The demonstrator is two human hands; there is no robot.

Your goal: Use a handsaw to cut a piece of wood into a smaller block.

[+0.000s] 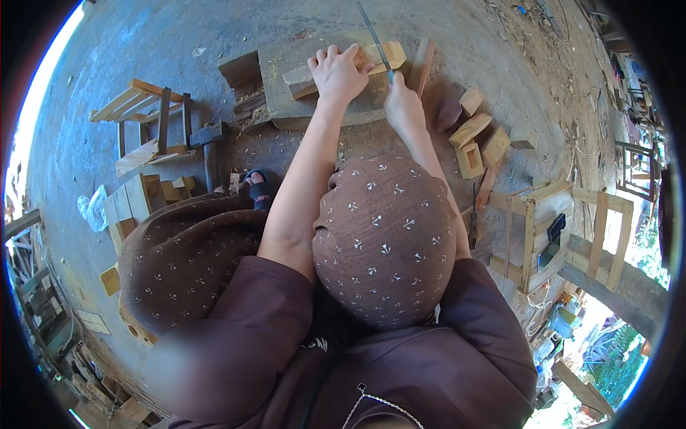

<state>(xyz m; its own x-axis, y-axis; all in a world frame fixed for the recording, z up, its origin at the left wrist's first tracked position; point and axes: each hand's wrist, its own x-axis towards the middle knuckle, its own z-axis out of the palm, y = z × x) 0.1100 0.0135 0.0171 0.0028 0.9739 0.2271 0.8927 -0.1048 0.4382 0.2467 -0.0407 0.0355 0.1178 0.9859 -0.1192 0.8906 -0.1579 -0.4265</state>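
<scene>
My left hand (340, 74) presses down on a pale wooden block (303, 83), its fingers bent over the top. The block lies aslant on a low, wide wooden work board (279, 58) dusted with sawdust. My right hand (405, 109) is closed round the near end of a long, thin grey metal blade (374, 34). This blade points up and away and crosses the block near its right end. Whether it is a saw seen edge-on or a file, I cannot tell. My fingers hide the handle.
Offcuts and mortised wood blocks (471, 160) lie right of the board. A wooden frame (530, 247) with a phone (552, 239) stands nearer. At left are a small slatted wooden chair (164, 121), a dark hammer-like tool (211, 154), stacked planks (136, 196) and a plastic bag (93, 209).
</scene>
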